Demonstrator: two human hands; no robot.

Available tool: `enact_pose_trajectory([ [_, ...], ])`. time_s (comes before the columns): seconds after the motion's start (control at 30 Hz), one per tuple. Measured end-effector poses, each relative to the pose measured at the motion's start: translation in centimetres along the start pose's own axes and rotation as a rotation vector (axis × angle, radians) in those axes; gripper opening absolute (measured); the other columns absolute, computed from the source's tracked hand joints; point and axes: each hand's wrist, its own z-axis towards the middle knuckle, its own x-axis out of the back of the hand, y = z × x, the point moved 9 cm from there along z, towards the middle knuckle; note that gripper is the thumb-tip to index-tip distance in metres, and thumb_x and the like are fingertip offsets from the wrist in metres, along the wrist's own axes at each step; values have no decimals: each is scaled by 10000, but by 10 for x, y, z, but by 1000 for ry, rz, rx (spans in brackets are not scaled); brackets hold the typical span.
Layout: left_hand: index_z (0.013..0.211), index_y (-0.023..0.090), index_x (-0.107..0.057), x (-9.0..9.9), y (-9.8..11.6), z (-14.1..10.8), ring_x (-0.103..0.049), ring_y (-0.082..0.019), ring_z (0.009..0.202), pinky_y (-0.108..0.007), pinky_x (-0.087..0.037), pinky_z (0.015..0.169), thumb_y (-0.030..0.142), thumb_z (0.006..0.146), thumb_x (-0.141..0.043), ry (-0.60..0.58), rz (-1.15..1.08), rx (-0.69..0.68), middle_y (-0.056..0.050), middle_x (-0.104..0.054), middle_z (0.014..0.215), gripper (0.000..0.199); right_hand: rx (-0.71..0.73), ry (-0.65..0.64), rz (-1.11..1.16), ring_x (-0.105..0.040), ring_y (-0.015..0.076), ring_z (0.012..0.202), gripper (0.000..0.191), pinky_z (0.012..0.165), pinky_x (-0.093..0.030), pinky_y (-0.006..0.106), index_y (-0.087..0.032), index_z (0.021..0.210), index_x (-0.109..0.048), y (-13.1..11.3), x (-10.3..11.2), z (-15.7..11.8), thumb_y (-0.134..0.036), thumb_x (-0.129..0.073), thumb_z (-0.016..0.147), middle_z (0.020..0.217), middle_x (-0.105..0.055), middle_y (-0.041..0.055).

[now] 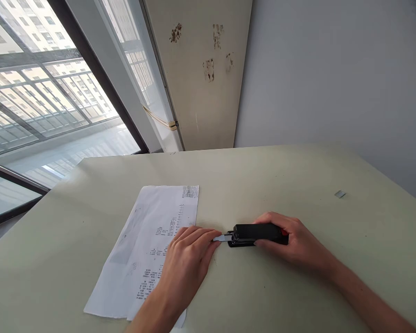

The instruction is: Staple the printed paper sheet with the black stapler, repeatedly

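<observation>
A black stapler (260, 234) lies on its base on the table, its long side running left to right. My right hand (294, 240) is wrapped round its right end, where a bit of red (284, 231) shows between the fingers. From the stapler's left end sticks out a narrow, pale metal slide (223, 237). The fingertips of my left hand (190, 252) pinch the outer end of this slide, hiding its tip. Under and beside my left wrist lie printed paper sheets (125, 259), partly covered by that hand and forearm.
The pale table (263, 185) reaches back to a grey wall (333, 74) and a worn cream panel (201, 101). A small silvery strip, which looks like staples (340, 194), lies at the right. A glazed window (38, 83) stands beyond the table's left edge.
</observation>
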Motion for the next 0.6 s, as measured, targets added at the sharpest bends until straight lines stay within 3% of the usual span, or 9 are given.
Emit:
enact_pose_trajectory([
  [0.23,1139,255,-720,-3,-3,1,-735,-203,922,-383,-562,804,246,1056,-571,-18,-5,19,10,-799,1041,171,1,0,-16,-599,179,776,212,646,-421,280,-280,1031,-712,0,0,0,-458,-705,917,934,-714,3],
  [0.6,1131,230,-708,-1,7,3,-738,-206,885,-374,-562,786,231,1063,-558,-2,61,-66,-2,-801,1031,165,9,10,-29,-601,170,771,211,643,-422,277,-279,1036,-705,0,0,0,-456,-704,920,928,-708,-3],
])
